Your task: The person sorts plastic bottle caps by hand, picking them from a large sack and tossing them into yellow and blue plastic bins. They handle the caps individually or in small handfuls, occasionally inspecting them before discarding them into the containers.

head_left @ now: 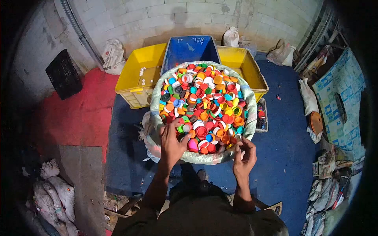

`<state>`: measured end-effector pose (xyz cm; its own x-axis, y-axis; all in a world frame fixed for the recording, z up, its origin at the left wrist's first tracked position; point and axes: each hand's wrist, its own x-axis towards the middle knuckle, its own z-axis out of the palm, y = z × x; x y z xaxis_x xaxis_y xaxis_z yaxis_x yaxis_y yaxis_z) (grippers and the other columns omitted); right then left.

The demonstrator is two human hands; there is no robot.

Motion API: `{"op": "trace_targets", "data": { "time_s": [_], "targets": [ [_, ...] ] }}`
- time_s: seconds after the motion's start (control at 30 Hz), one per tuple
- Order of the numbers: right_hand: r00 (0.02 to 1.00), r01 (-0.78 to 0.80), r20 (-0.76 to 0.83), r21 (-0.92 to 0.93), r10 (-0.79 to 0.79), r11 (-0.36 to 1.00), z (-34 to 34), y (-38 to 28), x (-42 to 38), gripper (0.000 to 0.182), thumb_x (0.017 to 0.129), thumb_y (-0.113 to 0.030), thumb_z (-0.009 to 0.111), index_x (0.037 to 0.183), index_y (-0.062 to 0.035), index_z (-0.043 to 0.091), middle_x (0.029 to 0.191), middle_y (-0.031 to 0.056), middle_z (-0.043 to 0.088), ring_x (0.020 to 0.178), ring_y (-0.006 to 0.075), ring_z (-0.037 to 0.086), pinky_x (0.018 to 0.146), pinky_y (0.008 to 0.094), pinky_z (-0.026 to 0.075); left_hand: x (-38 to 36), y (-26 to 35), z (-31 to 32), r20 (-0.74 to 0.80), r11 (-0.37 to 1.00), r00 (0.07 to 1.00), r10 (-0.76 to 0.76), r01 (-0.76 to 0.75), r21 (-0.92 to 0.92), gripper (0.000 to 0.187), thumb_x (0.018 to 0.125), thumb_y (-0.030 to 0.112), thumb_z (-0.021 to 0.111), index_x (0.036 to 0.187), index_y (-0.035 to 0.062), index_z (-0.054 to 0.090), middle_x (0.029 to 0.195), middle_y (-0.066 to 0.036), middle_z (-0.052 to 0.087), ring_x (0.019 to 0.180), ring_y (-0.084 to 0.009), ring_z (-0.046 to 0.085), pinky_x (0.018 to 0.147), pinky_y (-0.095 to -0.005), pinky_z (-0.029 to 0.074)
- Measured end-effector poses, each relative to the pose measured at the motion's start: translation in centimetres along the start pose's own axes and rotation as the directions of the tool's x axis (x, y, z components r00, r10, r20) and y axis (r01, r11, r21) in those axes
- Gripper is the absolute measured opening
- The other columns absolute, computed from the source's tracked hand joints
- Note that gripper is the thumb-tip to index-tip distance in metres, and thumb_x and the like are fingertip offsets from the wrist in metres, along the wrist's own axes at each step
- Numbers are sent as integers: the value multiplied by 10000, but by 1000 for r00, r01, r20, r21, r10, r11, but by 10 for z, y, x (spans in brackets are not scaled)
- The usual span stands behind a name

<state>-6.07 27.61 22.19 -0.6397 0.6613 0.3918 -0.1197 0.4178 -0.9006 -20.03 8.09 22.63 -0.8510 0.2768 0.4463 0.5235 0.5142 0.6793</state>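
Note:
Plastic bottle caps [201,106] of many colours are heaped in a large round container lined with a pale green woven sack [250,98]. My left hand [172,143] rests over the front left of the heap, thumb and fingers apart. A greyish cap [186,128] lies close to its fingertips, and nothing shows held in it. At the front right rim, my right hand [245,157] has thumb and forefinger drawn together on a small whitish bottle cap [238,137], partly hidden by the fingers.
Behind the heap stand a blue bin [190,45] and two yellow bins, the left yellow bin [136,89] holding a few white caps. A small crate [264,125] sits at the right. Sacks [57,196] lie along the sides, on blue and red floor coverings.

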Motion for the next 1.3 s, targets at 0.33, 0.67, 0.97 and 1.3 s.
{"op": "trace_targets", "data": {
  "time_s": [0.33,0.67,0.97,1.3],
  "targets": [
    [995,100,10,-92,-100,991,7,3,7,245,822,42,607,1067,29,610,880,118,653,822,188,639,756,312,495,25,8,12,125,993,991,54,-66,102,580,780,148,733,1302,58,496,1038,-81,688,964,-291,553,900,-437,357],
    [996,90,26,-93,-88,992,2,0,2,214,849,32,595,1063,21,614,906,108,672,792,151,639,732,282,497,42,8,20,289,1000,957,12,-6,-22,516,760,81,753,1234,41,554,893,-81,709,846,-269,618,787,-382,473],
    [997,13,77,89,-20,996,12,-25,5,213,854,36,600,1066,18,611,892,95,670,782,153,642,722,280,499,49,-12,13,372,524,900,-225,434,-733,322,883,99,667,1155,33,509,986,-79,642,886,-137,617,694,-272,492],
    [856,349,449,-138,-255,927,58,-48,28,300,779,-21,634,1076,11,607,957,175,633,911,355,577,826,432,453,41,-27,-11,422,-64,868,-261,421,-905,371,951,102,547,1307,26,479,1152,-103,565,982,-171,564,827,-315,484]
  ]
}}
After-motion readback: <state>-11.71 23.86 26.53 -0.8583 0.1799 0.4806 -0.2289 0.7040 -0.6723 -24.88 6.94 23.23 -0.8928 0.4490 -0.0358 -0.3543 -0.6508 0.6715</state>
